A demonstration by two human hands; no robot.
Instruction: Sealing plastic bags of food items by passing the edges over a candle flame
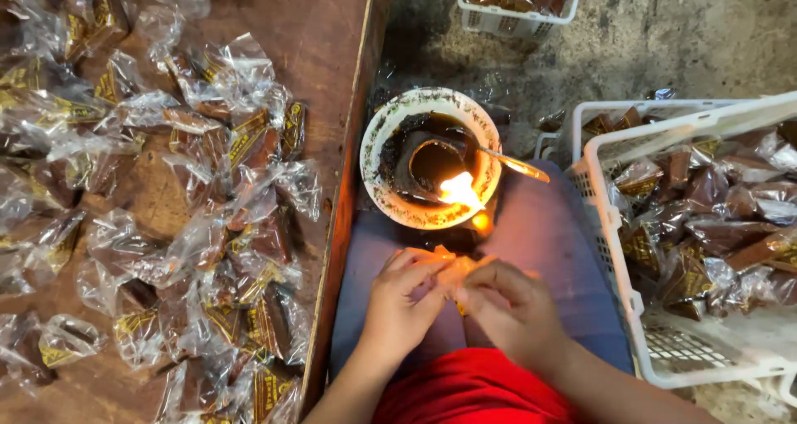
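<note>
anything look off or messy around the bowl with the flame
The bowl is blackened inside and speckled with soot on its rim. A few packets lie loose on the concrete floor behind the white basket, outside any container. Both hands work a packet close to the open flame.

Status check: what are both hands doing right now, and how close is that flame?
Left hand and right hand pinch one clear packet together. Flame burns in the bowl just ahead. Nothing between.

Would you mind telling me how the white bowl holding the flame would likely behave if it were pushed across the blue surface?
The white bowl looks rigid and probably ceramic, so likely weighty and breakable. Its wide round shape suggests it would slide rather than tip. The dark contents and burning flame inside could slosh or spill, and it sits close to both hands.
</note>
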